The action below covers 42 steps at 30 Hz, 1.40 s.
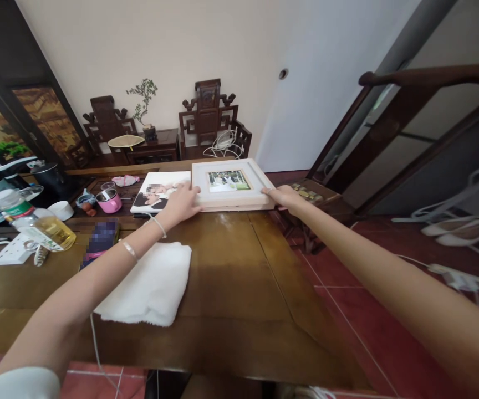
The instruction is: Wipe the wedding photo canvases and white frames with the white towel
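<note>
A white picture frame (231, 185) with a small photo in its middle lies flat at the far edge of the brown wooden table (231, 288). My left hand (181, 204) grips the frame's left near corner, fingers curled over its edge. On the opposite side, my right hand (283, 197) holds its right near corner. Both arms are stretched out. Just left of the frame lies a flat photo print (158, 191), partly under my left hand.
A folded white cloth (150, 285) lies near the front. At the left are a pink cup (110, 201), a bottle of yellow liquid (44, 227), a white power strip (13, 250) and a dark phone (100, 235). Carved wooden chairs (210, 119) stand behind; red tiled floor is to the right.
</note>
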Motion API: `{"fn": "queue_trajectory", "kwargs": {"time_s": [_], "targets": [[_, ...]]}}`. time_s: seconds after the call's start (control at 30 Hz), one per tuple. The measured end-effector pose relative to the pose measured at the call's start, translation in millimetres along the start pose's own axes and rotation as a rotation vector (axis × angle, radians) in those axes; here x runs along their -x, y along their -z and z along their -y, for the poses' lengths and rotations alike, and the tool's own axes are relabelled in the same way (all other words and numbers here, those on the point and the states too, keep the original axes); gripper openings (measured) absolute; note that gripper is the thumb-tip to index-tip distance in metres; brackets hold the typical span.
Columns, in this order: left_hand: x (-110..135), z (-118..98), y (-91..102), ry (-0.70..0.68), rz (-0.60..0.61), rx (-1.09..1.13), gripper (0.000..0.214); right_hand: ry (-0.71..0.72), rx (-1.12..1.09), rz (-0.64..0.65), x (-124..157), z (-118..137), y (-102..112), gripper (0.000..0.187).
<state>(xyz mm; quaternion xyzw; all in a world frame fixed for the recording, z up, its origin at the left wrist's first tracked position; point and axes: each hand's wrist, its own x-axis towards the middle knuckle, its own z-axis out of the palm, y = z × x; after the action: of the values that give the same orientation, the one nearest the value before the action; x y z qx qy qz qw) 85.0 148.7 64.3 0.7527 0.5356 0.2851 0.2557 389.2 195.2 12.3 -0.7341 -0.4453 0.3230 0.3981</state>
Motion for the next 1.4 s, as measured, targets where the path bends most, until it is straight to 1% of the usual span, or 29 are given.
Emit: {"fn": "queue_trajectory", "kwargs": {"time_s": [0.07,0.13,0.23,0.33,0.4,0.47,0.53,0.57,0.67,0.77,0.9,1.0,1.17,1.23,1.4], "targets": [[-13.0,-5.3,-9.0,-0.108,0.056,-0.092,0.032,0.0,0.086,-0.037,-5.7,3.9,-0.1,0.033],[-23.1,-4.9,-15.1,-0.176,0.108,-0.179,0.027,-0.002,0.157,-0.049,-10.4,7.8,-0.6,0.034],[-31.8,0.0,-18.9,-0.239,0.15,-0.294,0.022,0.011,0.249,-0.049,-14.3,11.3,-1.7,0.032],[-33.6,3.7,-18.0,-0.292,0.183,-0.385,0.02,0.03,0.332,-0.051,-14.5,11.5,-2.9,0.03],[-32.1,6.5,-14.3,-0.329,0.217,-0.422,0.031,0.038,0.37,-0.048,-13.6,10.5,-3.9,0.033],[-30.0,11.4,-7.4,-0.396,0.259,-0.472,0.052,0.043,0.395,-0.04,-12.9,9.2,-4.8,0.037],[-28.6,18.5,2.0,-0.501,0.289,-0.602,0.071,0.048,0.419,-0.036,-12.7,8.3,-5.6,0.039],[-28.5,22.5,6.8,-0.556,0.299,-0.692,0.075,0.051,0.432,-0.036,-12.7,8.2,-6.0,0.04],[-30.4,32.6,17.3,-0.672,0.324,-0.924,0.077,0.063,0.473,-0.035,-12.9,9.5,-6.6,0.041],[-33.7,38.6,19.4,-0.736,0.334,-1.004,0.076,0.08,0.513,-0.023,-13.2,12.2,-6.9,0.041],[-36.0,41.7,16.4,-0.759,0.299,-1.025,0.072,0.104,0.552,-0.029,-13.8,14.1,-7.8,0.041],[-35.9,38.2,13.1,-0.768,0.28,-0.997,0.066,0.117,0.562,-0.045,-13.7,13.3,-9.5,0.044],[-36.0,22.8,2.3,-0.675,0.188,-0.972,0.04,0.132,0.554,-0.065,-11.5,15.3,-11.4,0.049],[-36.1,18.0,-0.7,-0.665,0.165,-0.987,0.031,0.134,0.545,-0.076,-9.8,18.5,-11.1,0.048],[-34.5,11.2,0.2,-0.661,0.125,-1.007,0.021,0.119,0.51,-0.113,3.0,26.8,-5.2,0.043]]}}
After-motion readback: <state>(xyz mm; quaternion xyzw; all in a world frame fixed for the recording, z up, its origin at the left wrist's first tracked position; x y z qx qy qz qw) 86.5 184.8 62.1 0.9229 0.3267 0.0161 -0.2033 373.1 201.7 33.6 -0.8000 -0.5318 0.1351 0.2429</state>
